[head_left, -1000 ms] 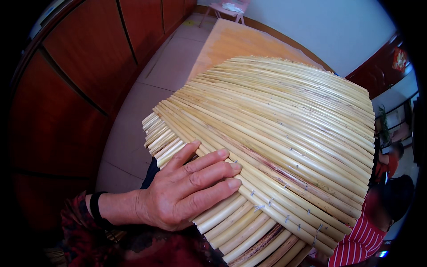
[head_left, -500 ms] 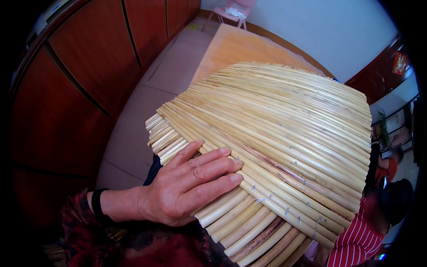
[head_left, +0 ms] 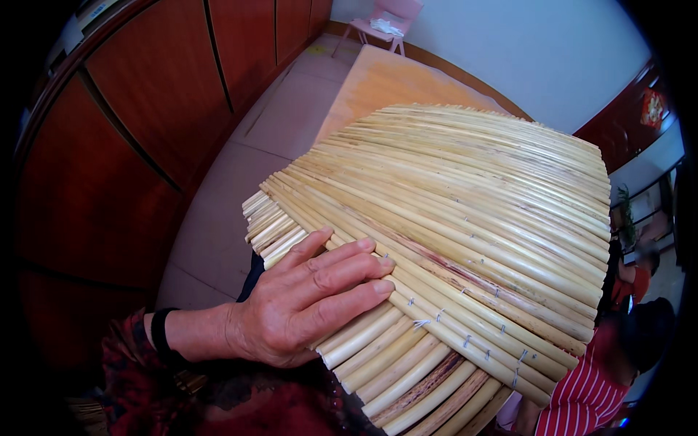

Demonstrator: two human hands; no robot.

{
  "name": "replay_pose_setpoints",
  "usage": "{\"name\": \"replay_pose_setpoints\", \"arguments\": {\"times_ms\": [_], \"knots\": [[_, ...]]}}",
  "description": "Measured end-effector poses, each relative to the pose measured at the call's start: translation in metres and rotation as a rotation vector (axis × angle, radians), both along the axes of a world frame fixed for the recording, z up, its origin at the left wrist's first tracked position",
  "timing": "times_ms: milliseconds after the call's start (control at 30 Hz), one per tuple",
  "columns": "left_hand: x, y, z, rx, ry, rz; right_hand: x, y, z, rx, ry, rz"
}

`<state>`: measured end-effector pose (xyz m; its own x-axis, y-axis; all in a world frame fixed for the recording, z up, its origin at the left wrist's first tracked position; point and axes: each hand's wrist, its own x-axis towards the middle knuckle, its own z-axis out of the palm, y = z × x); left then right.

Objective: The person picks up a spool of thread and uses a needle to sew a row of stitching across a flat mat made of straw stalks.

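Note:
A large mat of pale, straw-coloured stalks [head_left: 465,211] laid side by side fills the middle and right of the head view. Across its near side my left hand [head_left: 313,298] lies palm down, fingers stretched out and slightly spread over the stalks; its thumb is hidden. Short wire or thread stitches [head_left: 440,316] show along the stalks to the right of the fingertips. Below that row, a layer of crosswise stalks [head_left: 422,378] sticks out toward me, one of them dark and mottled. My right hand is out of sight.
Behind the mat is an orange-brown tabletop [head_left: 385,83], with a pink chair [head_left: 385,25] beyond it. Dark red cabinets [head_left: 153,65] run along the left. At the lower right sits a person in a red-and-white striped top [head_left: 589,385]; another in red [head_left: 629,283] is farther back.
The view has tilted slightly, so the mat and room appear a little lower. My left hand stays in the same spot on the stalks.

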<state>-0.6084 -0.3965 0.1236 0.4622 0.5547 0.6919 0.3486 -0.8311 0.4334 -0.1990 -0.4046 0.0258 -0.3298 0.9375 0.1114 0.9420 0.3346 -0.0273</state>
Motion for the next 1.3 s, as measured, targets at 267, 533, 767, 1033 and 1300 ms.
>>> {"name": "replay_pose_setpoints", "arguments": {"times_ms": [267, 533, 767, 1033, 1300], "knots": [[0.009, -0.002, -0.013, 0.067, 0.048, -0.018, 0.042, -0.010, 0.003, 0.052, -0.092, -0.029], [0.015, -0.007, -0.018, 0.044, 0.017, 0.000, 0.119, -0.026, 0.010, 0.093, -0.210, -0.129], [0.013, -0.011, -0.013, -0.023, 0.106, -0.010, 0.178, -0.040, 0.013, 0.099, -0.285, -0.203], [0.013, -0.006, 0.000, -0.156, 0.192, -0.022, 0.218, -0.048, 0.010, 0.110, -0.321, -0.250], [0.016, -0.003, 0.002, -0.147, 0.204, -0.018, 0.237, -0.051, 0.003, 0.135, -0.296, -0.251]]}}
